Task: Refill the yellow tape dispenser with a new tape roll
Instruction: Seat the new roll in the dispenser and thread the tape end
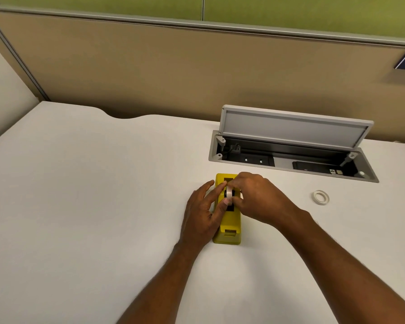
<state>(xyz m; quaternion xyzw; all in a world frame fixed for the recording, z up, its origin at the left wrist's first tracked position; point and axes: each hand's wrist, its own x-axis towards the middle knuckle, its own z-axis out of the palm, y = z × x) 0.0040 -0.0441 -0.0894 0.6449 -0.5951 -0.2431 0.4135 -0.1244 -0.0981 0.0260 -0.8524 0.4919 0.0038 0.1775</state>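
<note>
The yellow tape dispenser point(229, 225) lies lengthwise on the white desk, its cutter end toward me. A tape roll point(229, 192) stands on edge in the dispenser's middle slot. My left hand point(202, 212) rests against the dispenser's left side, thumb and forefinger touching the roll. My right hand point(257, 197) comes over from the right and pinches the roll's top and right side. A second, thinner tape ring point(321, 197) lies flat on the desk to the right, apart from both hands.
An open cable well point(290, 157) with a raised grey lid point(295, 126) is set in the desk behind the dispenser. A tan partition wall point(197, 66) closes the back. The white desk point(91, 195) spreads wide to the left.
</note>
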